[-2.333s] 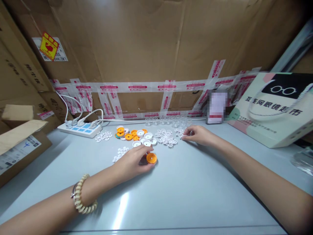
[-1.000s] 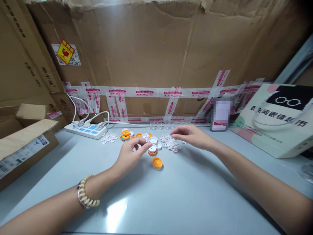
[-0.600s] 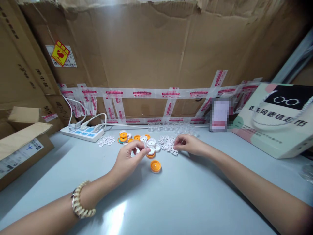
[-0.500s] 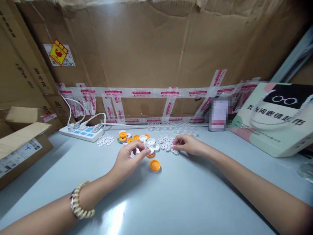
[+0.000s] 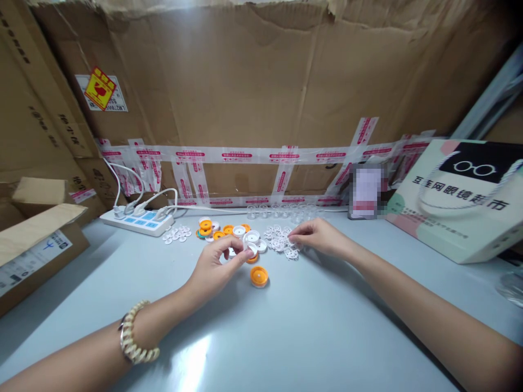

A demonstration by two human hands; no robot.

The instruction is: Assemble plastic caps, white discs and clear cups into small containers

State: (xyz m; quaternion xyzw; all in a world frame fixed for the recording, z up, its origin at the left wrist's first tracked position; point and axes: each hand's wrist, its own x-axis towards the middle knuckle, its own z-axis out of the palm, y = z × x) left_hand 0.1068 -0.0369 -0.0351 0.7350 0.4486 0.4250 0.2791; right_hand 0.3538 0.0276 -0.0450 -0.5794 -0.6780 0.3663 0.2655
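My left hand is closed, thumb and fingers pinching a small white round plastic piece above a cluster of similar parts. Behind it lie white round caps and orange round caps. One orange cap sits apart, nearer to me. My right hand has its fingertips pinched together at the right edge of a heap of white flower-shaped discs. What those fingertips hold, if anything, is too small to make out.
A row of clear plastic cups stands along the back. To the left are more small white discs, a plugged-in power strip and an open carton. A paper bag and a blurred upright object are at right.
My right hand has lifted slightly from the heap's front edge, and a disc there now shows fully. The white piece in my left hand has tilted; that hand has hardly moved.
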